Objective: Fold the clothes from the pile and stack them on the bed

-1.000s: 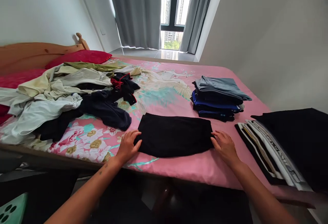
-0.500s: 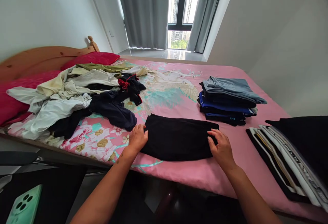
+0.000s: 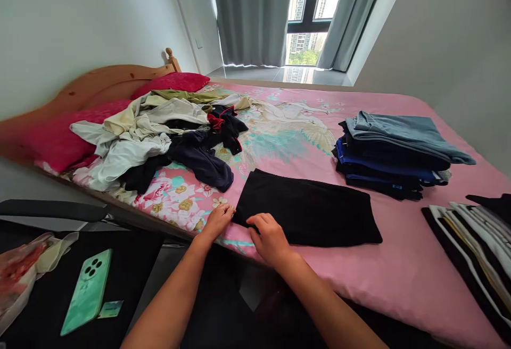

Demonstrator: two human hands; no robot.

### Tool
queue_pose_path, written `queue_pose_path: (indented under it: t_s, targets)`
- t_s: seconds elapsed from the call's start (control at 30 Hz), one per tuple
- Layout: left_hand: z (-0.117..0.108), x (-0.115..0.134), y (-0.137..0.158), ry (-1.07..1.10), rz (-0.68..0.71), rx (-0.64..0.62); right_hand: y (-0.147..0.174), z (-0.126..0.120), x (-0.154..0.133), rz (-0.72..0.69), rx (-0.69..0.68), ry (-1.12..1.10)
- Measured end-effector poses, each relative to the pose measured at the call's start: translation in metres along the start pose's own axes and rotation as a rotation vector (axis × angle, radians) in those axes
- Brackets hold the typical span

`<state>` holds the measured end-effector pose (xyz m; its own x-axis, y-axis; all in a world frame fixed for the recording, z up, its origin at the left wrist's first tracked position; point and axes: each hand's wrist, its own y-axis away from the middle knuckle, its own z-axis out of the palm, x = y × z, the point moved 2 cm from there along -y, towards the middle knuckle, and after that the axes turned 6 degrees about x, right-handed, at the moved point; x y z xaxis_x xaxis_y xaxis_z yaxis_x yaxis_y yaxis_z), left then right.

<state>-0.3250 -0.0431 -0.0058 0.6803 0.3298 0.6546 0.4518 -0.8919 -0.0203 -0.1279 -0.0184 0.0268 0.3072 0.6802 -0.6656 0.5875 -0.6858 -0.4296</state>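
Note:
A black folded garment lies flat and long across the near part of the bed. At its left end, my left hand has its fingers drawn together, with the tips closed on the garment's edge. Just to the right, my right hand hovers at or just over the garment's near left part. Its fingers are bent and the thumb stands apart, with nothing seen between them. Whether the right fingertips touch the cloth is hard to see.
A loose heap of clothes covers the left of the bed by the red pillows. Folded pants are stacked at right, with more folded clothes nearer. A green phone lies on a black surface at lower left.
My right hand has moved left from the garment's right end to near my left hand. The left hand has closed at the left edge. The view has turned left.

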Motion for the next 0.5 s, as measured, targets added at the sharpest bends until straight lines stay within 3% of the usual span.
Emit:
queue_pose_path:
  t_s: [0.1,0.2,0.33,0.5]
  targets:
    - [-0.004,-0.01,0.003,0.068,-0.045,-0.011,-0.018,0.04,0.003,0.086,-0.04,0.119]
    - [-0.006,-0.02,0.005,0.12,-0.075,-0.015,-0.022,0.063,0.015,0.149,-0.037,0.214]
    - [-0.007,-0.02,-0.011,0.103,-0.078,0.032,-0.016,0.072,0.022,0.145,0.037,0.213]
    - [-0.003,0.01,-0.069,-0.031,0.016,0.086,-0.011,0.073,0.023,0.103,0.126,0.139]
